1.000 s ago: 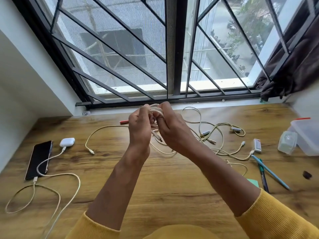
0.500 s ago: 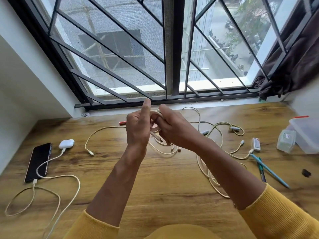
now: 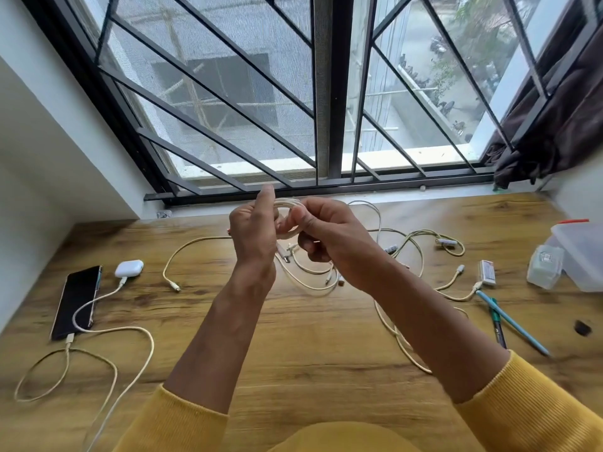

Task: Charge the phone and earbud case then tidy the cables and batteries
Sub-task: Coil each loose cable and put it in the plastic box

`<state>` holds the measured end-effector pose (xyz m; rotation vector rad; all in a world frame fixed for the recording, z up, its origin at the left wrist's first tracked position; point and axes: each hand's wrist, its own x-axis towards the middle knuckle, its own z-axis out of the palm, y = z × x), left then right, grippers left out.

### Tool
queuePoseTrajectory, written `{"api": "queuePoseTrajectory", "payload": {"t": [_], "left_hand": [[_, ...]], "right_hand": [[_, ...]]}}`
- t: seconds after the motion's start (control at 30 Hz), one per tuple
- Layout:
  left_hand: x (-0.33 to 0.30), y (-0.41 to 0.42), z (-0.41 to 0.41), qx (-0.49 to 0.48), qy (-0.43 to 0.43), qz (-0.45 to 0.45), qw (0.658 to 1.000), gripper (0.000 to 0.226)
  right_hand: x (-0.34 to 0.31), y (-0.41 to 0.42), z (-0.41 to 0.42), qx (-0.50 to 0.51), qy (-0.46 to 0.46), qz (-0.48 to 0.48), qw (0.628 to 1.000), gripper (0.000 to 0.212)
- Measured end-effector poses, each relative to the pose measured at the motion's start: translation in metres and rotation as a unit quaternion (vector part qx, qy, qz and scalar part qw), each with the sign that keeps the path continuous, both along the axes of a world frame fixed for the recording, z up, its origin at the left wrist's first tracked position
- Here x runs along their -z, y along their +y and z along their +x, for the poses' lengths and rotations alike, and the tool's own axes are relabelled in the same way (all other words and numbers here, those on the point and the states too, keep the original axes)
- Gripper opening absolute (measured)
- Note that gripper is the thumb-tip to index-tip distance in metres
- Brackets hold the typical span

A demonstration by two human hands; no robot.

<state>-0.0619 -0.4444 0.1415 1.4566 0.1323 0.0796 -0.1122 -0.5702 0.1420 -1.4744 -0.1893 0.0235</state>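
Above the middle of the wooden desk [image 3: 293,347], my left hand [image 3: 253,238] and my right hand [image 3: 329,236] hold a small coil of cream cable [image 3: 288,207] between them. My left forefinger points up; the other fingers curl round the coil. My right hand's fingers pinch the coil, and its loose ends with plugs [image 3: 287,256] dangle below. A black phone [image 3: 78,301] lies at the left with a cable plugged into its near end. A white earbud case [image 3: 129,268] beside it has a cable [image 3: 107,331] attached too. More cream cables [image 3: 421,246] lie tangled on the right.
A clear plastic box [image 3: 584,252] and a small clear case [image 3: 545,265] stand at the right edge. Two pens [image 3: 509,321], a small white charger block [image 3: 487,272] and a dark small object [image 3: 582,328] lie near them. Another loose cable [image 3: 182,252] curves left of my hands. Window bars rise behind the desk.
My hands have kept winding the cable into a coil. My left forefinger has lifted straight up, and a long loop of cable now trails under my right forearm.
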Motion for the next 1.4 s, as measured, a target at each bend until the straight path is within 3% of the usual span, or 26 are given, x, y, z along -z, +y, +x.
{"api": "queuePoseTrajectory", "payload": {"t": [0.1,0.2,0.37,0.47,0.57,0.7,0.77,0.83,0.9,1.0,1.07,1.13,1.23,1.4], "left_hand": [[-0.005,0.0,0.004,0.022,0.011,-0.03,0.999,0.056],[-0.009,0.0,0.003,0.04,0.048,-0.079,0.995,0.054],[-0.011,0.007,0.0,0.083,0.082,-0.133,0.984,0.06],[-0.012,0.01,-0.002,0.096,0.057,-0.114,0.987,0.053],[-0.013,0.008,-0.003,0.078,0.02,-0.1,0.992,0.048],[-0.011,0.017,0.001,0.057,-0.013,-0.072,0.996,0.051],[-0.009,0.023,0.003,0.056,-0.014,-0.075,0.995,0.051],[-0.01,0.027,0.002,0.063,-0.008,-0.086,0.994,0.049],[-0.009,0.028,0.0,0.083,-0.005,-0.092,0.992,0.046],[-0.008,0.028,-0.003,0.118,-0.008,-0.075,0.99,0.052],[-0.005,0.029,-0.003,0.104,-0.024,-0.025,0.994,0.057],[0.001,0.033,-0.001,0.07,-0.071,0.08,0.992,0.062],[0.014,0.038,-0.001,0.042,-0.148,0.216,0.964,0.068],[0.024,0.035,-0.002,-0.068,-0.193,0.378,0.903,0.068]], "right_hand": [[-0.001,0.008,-0.002,-0.024,0.036,0.12,0.992,0.028],[-0.004,0.012,0.0,-0.036,0.078,0.158,0.984,0.034],[-0.007,0.008,0.003,-0.052,0.092,0.117,0.988,0.034],[-0.006,0.005,0.007,-0.058,0.076,0.071,0.993,0.03],[-0.005,0.005,0.005,-0.07,0.094,0.097,0.988,0.029],[-0.007,0.009,0.0,0.011,0.114,0.107,0.988,0.023],[-0.005,0.008,0.001,0.096,0.093,0.067,0.989,0.022],[-0.003,0.006,0.002,0.158,0.056,-0.03,0.985,0.028],[-0.001,0.005,0.006,0.148,0.023,-0.136,0.979,0.035],[-0.002,0.003,0.011,0.123,-0.021,-0.219,0.968,0.021],[-0.002,-0.002,0.012,0.133,-0.042,-0.251,0.958,0.016],[-0.006,-0.008,0.013,0.131,-0.046,-0.284,0.949,0.015],[-0.013,-0.013,0.013,0.105,-0.039,-0.325,0.939,0.015],[-0.027,-0.008,0.011,0.025,0.023,-0.256,0.966,0.014]]}}
